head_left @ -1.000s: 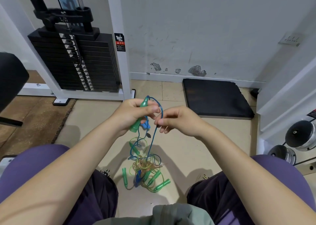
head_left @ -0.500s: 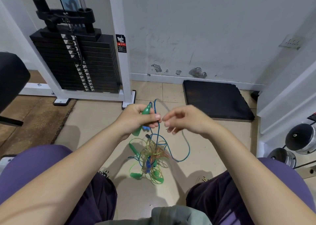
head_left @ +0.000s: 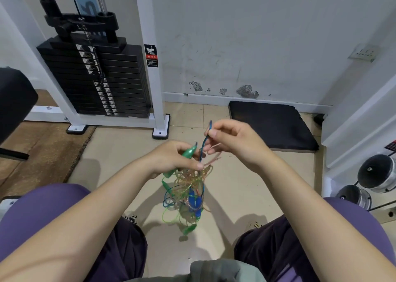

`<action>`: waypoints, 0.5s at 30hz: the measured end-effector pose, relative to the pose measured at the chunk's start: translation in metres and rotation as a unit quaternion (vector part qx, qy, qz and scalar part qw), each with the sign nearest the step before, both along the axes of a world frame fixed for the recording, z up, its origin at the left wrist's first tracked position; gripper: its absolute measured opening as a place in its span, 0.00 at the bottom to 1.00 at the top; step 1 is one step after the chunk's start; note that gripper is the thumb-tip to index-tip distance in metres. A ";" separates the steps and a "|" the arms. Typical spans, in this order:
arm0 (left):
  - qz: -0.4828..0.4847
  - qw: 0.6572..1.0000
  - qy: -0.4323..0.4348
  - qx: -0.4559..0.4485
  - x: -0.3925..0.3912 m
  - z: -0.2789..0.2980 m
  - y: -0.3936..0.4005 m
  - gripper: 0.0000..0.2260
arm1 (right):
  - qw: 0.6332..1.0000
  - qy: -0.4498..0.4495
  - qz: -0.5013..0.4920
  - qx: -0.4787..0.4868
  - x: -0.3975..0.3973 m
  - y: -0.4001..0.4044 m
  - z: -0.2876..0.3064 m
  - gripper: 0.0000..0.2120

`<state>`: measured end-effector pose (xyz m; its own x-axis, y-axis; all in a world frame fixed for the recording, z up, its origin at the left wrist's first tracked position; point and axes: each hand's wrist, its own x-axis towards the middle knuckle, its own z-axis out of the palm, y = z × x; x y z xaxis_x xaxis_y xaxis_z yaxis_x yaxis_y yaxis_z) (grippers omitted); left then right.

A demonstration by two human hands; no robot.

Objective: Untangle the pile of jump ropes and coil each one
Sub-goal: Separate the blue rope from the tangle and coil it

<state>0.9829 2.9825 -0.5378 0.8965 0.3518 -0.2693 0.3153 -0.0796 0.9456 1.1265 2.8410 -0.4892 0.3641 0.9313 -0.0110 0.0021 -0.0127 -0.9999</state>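
Two hands are up in front: the left hand (head_left: 171, 160) and the right hand (head_left: 233, 141). One tangle of jump ropes (head_left: 188, 194) hangs between them, with cords in three colours: blue, green and a clear amber; how many ropes that makes cannot be told. At least three green handles show, one of them the green handle (head_left: 188, 153) in the left hand, and two blue handles (head_left: 194, 200) sit side by side low in the tangle. One weight stack (head_left: 96, 78) stands by the wall, one black mat (head_left: 270, 125) lies on the floor, and two dumbbell ends (head_left: 375, 173) show at the right edge.
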 end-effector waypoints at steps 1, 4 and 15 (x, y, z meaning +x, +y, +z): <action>-0.015 0.999 0.016 0.041 0.001 -0.002 -0.002 0.09 | 0.999 0.020 -0.015 0.022 0.002 0.000 0.004 0.04; 0.015 0.996 0.009 0.086 0.002 -0.002 -0.005 0.05 | 0.994 0.064 -0.054 0.068 0.007 -0.003 0.011 0.05; 0.047 0.986 -0.109 0.118 0.010 -0.001 -0.018 0.12 | 0.991 0.121 -0.018 0.058 -0.002 -0.001 0.003 0.05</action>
